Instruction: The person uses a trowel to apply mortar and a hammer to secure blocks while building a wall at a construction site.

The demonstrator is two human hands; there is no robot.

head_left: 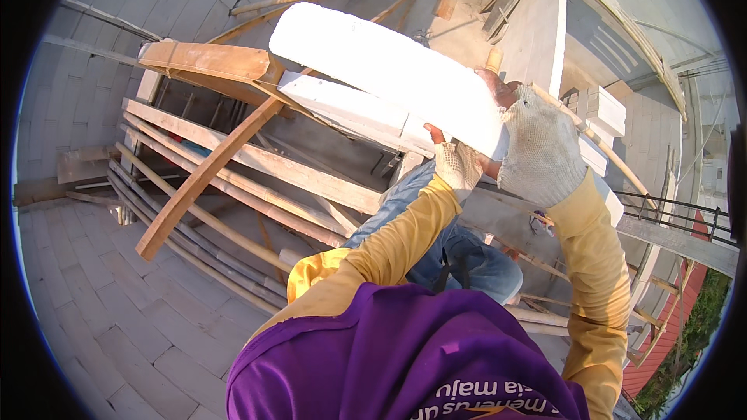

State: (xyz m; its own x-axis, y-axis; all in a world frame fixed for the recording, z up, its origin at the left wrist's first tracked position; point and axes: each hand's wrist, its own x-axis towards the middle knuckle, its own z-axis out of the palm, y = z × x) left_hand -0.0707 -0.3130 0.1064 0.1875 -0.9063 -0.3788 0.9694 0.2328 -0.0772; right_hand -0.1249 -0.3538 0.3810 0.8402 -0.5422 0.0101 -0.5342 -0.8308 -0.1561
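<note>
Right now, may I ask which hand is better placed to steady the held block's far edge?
Likely the right hand: its fingers reach that edge of the block; the left hand is at the near edge.

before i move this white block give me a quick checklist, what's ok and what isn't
1. Right hand on the white block: ok, at its near right end.
2. Left hand on the white block: ok, low at that same end.
3. Far end held by a hand: not ok, both are at the near end.
4. Seated flat on the lower white blocks: cannot tell from above.
5. Fingers fully covered by gloves: not ok, bare fingertips show.
6. Firm footing: cannot tell.
</note>
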